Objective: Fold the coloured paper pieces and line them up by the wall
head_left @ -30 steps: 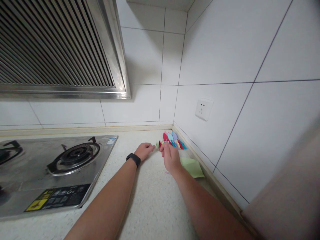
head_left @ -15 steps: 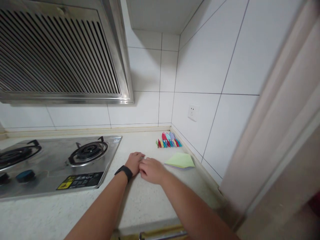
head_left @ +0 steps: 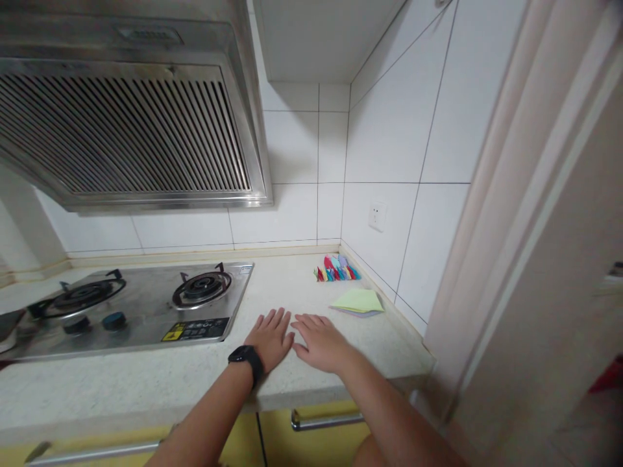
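My left hand (head_left: pixel 270 337), with a black watch (head_left: pixel 247 362) on its wrist, lies flat on the pale countertop (head_left: pixel 287 272), fingers stretched out. Close on its right, my right hand (head_left: pixel 318 340) rests palm down with its fingers extended. Nothing shows in either hand; what may lie under the palms is hidden. Beyond my right hand sits a small stack of paper sheets (head_left: pixel 359 301), light green on top with a lilac edge below. Farther back, near the wall corner, several small folded paper pieces (head_left: pixel 337 268) in red, blue, yellow and lilac stand in rows.
A steel gas stove (head_left: pixel 146 318) with black burners is set into the counter on the left. Above it hangs a range hood (head_left: pixel 146 136). A wall socket (head_left: pixel 377 216) is on the right-hand tiles. Yellow drawers with metal handles (head_left: pixel 326 423) lie below the counter's front edge.
My hands were curled together with fingers bunched; now they are spread flat and slightly apart, nearer the counter's front edge. The camera view has shifted, showing more of the stove and drawers.
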`<act>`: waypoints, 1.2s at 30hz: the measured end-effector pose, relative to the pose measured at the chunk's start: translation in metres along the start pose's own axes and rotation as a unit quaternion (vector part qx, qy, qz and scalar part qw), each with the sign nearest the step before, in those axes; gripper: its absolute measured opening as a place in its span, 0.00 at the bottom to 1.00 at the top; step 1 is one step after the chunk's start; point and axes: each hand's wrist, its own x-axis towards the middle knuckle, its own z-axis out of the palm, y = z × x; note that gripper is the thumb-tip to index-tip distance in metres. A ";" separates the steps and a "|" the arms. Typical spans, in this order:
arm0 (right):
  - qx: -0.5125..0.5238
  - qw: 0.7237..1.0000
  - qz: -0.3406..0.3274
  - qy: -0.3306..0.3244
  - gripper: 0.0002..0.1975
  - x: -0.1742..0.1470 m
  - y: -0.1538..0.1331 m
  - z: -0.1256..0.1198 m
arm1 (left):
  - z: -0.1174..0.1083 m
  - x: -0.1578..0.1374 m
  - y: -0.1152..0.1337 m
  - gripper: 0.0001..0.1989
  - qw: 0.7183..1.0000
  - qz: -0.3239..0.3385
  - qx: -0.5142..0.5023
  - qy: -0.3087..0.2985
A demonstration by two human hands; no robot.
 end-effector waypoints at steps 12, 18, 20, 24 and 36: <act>0.022 1.000 -0.001 -0.007 0.24 -0.015 0.004 -0.018 | -0.001 -0.003 -0.001 0.30 1.000 0.006 -0.019 0.012; -0.081 0.985 0.123 0.089 0.17 -0.022 0.048 -0.042 | -0.004 -0.004 0.000 0.30 1.000 0.004 -0.026 0.013; -0.115 0.975 0.166 0.093 0.16 -0.026 0.065 -0.044 | -0.004 -0.004 0.000 0.30 1.000 0.001 -0.025 0.014; -0.142 0.969 0.201 0.034 0.14 -0.033 0.085 -0.037 | -0.004 -0.005 0.002 0.29 1.000 -0.002 -0.019 0.017; -0.152 0.966 0.208 0.013 0.14 -0.026 0.086 -0.041 | -0.015 -0.008 0.009 0.29 1.000 -0.005 -0.022 0.010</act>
